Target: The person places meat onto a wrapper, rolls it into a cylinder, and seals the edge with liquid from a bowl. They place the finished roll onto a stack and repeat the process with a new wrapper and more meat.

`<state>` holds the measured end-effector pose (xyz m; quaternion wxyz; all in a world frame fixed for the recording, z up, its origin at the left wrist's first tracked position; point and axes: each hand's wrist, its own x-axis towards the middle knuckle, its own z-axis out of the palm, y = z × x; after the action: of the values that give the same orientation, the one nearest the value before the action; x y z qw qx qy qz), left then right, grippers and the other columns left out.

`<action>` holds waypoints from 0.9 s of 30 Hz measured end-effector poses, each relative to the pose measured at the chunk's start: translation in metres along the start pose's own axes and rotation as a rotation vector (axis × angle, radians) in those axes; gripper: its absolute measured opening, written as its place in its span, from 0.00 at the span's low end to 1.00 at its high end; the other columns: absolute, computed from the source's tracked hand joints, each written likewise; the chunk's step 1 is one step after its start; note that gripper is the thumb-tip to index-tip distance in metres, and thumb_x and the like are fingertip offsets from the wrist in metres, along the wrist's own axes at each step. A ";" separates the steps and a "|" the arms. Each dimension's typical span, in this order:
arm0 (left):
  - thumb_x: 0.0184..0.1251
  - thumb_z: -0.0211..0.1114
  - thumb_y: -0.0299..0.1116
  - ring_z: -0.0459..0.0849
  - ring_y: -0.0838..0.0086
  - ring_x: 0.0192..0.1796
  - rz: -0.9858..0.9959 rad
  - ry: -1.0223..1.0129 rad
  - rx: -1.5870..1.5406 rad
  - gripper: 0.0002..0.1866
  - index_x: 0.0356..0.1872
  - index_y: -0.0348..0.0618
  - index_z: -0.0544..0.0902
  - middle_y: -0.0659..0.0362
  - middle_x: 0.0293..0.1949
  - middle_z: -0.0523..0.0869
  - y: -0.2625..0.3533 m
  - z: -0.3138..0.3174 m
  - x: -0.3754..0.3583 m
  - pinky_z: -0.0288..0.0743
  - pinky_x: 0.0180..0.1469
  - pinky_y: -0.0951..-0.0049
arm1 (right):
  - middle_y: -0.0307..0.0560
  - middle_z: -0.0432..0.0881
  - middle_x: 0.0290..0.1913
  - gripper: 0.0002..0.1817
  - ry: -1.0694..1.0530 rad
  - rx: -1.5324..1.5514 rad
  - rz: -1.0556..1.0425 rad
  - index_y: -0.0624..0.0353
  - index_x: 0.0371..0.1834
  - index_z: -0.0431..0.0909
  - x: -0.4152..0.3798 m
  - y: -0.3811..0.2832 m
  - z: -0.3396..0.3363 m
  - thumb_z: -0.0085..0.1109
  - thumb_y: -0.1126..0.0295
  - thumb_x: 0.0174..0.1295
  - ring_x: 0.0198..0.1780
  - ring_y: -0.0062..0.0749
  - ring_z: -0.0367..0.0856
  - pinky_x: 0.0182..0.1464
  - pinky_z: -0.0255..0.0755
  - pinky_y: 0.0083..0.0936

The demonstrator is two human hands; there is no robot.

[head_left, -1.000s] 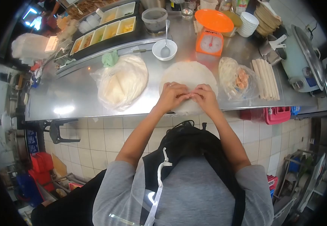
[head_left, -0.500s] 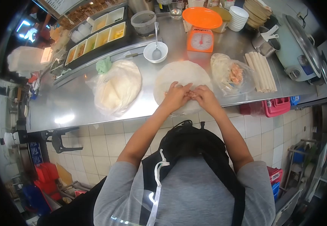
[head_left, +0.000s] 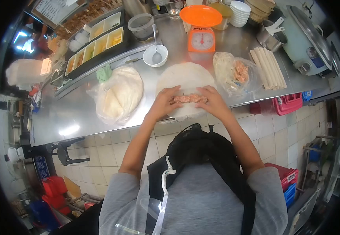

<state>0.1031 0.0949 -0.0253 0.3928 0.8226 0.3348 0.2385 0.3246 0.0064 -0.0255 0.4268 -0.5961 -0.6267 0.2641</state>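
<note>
The left hand (head_left: pixel 164 103) and the right hand (head_left: pixel 214 103) curve around opposite ends of a lumpy, pinkish-orange strip of filling (head_left: pixel 188 98), each thumb spread apart from its fingers. The strip lies crosswise on a thin, round, off-white wrapper sheet (head_left: pixel 185 74) at the near edge of the shiny metal bench (head_left: pixel 76 103), with a clear plastic bag (head_left: pixel 232 89) of similar pinkish-orange filling just beside the sheet's right side.

- Left hand (head_left: pixel 163 103) and right hand (head_left: pixel 215 102), earlier close together, now sit apart at opposite ends of the pinkish filling (head_left: pixel 188 98).
- The filling now shows as a long strip.
</note>
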 end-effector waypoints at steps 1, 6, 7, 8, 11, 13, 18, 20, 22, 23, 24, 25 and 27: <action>0.47 0.74 0.29 0.79 0.61 0.53 -0.132 -0.078 -0.015 0.35 0.61 0.45 0.74 0.52 0.53 0.81 -0.003 -0.006 -0.004 0.73 0.57 0.66 | 0.42 0.79 0.40 0.15 -0.011 -0.193 -0.098 0.58 0.41 0.84 0.002 0.005 0.009 0.68 0.66 0.48 0.47 0.39 0.75 0.50 0.68 0.35; 0.51 0.72 0.27 0.79 0.64 0.52 -0.228 -0.100 -0.121 0.32 0.62 0.44 0.74 0.53 0.50 0.82 -0.014 -0.009 -0.011 0.74 0.53 0.69 | 0.38 0.78 0.38 0.18 -0.077 -0.483 -0.243 0.53 0.40 0.84 0.017 0.008 0.052 0.70 0.61 0.45 0.47 0.33 0.73 0.51 0.61 0.36; 0.53 0.70 0.26 0.79 0.65 0.52 -0.127 -0.046 -0.102 0.31 0.62 0.44 0.74 0.53 0.49 0.83 -0.012 -0.010 -0.014 0.74 0.53 0.70 | 0.38 0.78 0.38 0.14 -0.064 -0.522 -0.262 0.52 0.36 0.84 0.019 0.003 0.058 0.68 0.61 0.46 0.47 0.34 0.73 0.52 0.61 0.36; 0.54 0.69 0.25 0.79 0.66 0.52 -0.025 0.008 -0.082 0.30 0.62 0.44 0.74 0.53 0.48 0.83 -0.011 -0.011 -0.016 0.74 0.53 0.70 | 0.38 0.78 0.38 0.10 -0.051 -0.561 -0.280 0.51 0.32 0.84 0.020 0.000 0.062 0.66 0.61 0.48 0.47 0.34 0.74 0.52 0.60 0.37; 0.55 0.68 0.26 0.80 0.67 0.51 -0.145 -0.058 -0.047 0.30 0.62 0.43 0.73 0.52 0.47 0.84 -0.016 -0.018 -0.018 0.74 0.54 0.71 | 0.38 0.79 0.37 0.09 -0.082 -0.516 -0.265 0.51 0.31 0.84 0.023 0.000 0.078 0.65 0.61 0.49 0.45 0.34 0.74 0.52 0.60 0.37; 0.55 0.68 0.25 0.81 0.66 0.50 -0.142 -0.043 -0.065 0.30 0.62 0.43 0.73 0.52 0.47 0.84 -0.018 -0.019 -0.016 0.74 0.54 0.71 | 0.38 0.79 0.37 0.08 -0.084 -0.512 -0.229 0.51 0.31 0.84 0.024 -0.012 0.075 0.64 0.62 0.50 0.44 0.34 0.75 0.51 0.60 0.36; 0.53 0.67 0.22 0.82 0.60 0.47 0.042 0.213 -0.120 0.22 0.53 0.42 0.80 0.51 0.48 0.84 -0.017 -0.018 -0.020 0.75 0.52 0.66 | 0.37 0.79 0.35 0.06 0.046 -0.434 -0.280 0.50 0.31 0.85 0.025 -0.011 0.078 0.62 0.64 0.52 0.43 0.33 0.75 0.50 0.61 0.36; 0.53 0.67 0.22 0.82 0.60 0.48 -0.122 0.050 -0.015 0.12 0.41 0.39 0.84 0.51 0.49 0.83 -0.027 -0.021 -0.022 0.75 0.52 0.67 | 0.36 0.80 0.34 0.06 -0.034 -0.410 -0.282 0.49 0.33 0.85 0.028 -0.010 0.083 0.62 0.66 0.53 0.44 0.33 0.75 0.51 0.60 0.38; 0.53 0.67 0.22 0.82 0.60 0.48 -0.107 0.080 -0.028 0.09 0.37 0.38 0.85 0.51 0.50 0.82 -0.029 -0.016 -0.021 0.75 0.52 0.67 | 0.34 0.81 0.35 0.07 -0.076 -0.487 -0.275 0.50 0.34 0.85 0.030 -0.011 0.087 0.63 0.66 0.53 0.44 0.32 0.76 0.51 0.61 0.38; 0.53 0.67 0.22 0.82 0.59 0.48 -0.089 0.105 -0.042 0.06 0.34 0.37 0.86 0.51 0.51 0.82 -0.029 -0.014 -0.021 0.75 0.52 0.67 | 0.33 0.82 0.37 0.07 -0.115 -0.567 -0.263 0.51 0.35 0.86 0.030 -0.011 0.088 0.64 0.66 0.53 0.44 0.31 0.76 0.51 0.61 0.38; 0.53 0.67 0.22 0.82 0.59 0.48 -0.089 0.108 -0.042 0.06 0.34 0.37 0.86 0.51 0.51 0.82 -0.033 -0.015 -0.023 0.75 0.52 0.67 | 0.33 0.82 0.37 0.07 -0.116 -0.567 -0.265 0.51 0.35 0.86 0.030 -0.012 0.085 0.64 0.66 0.53 0.44 0.31 0.76 0.51 0.61 0.38; 0.53 0.67 0.22 0.82 0.59 0.49 0.003 0.116 -0.006 0.11 0.40 0.39 0.85 0.51 0.51 0.82 -0.037 -0.018 -0.025 0.75 0.51 0.67 | 0.33 0.82 0.37 0.08 -0.136 -0.477 -0.223 0.51 0.35 0.85 0.031 -0.013 0.078 0.64 0.67 0.52 0.45 0.32 0.76 0.52 0.61 0.38; 0.52 0.68 0.22 0.82 0.60 0.49 0.094 0.127 0.035 0.17 0.46 0.41 0.84 0.51 0.52 0.82 -0.035 -0.023 -0.025 0.75 0.51 0.66 | 0.33 0.81 0.37 0.08 -0.156 -0.385 -0.185 0.51 0.35 0.85 0.034 -0.015 0.070 0.64 0.67 0.51 0.45 0.33 0.76 0.52 0.61 0.37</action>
<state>0.0586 0.1037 -0.0440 0.3449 0.8273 0.3240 0.3026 0.2597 0.0495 -0.0401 0.2779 -0.5845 -0.7484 0.1446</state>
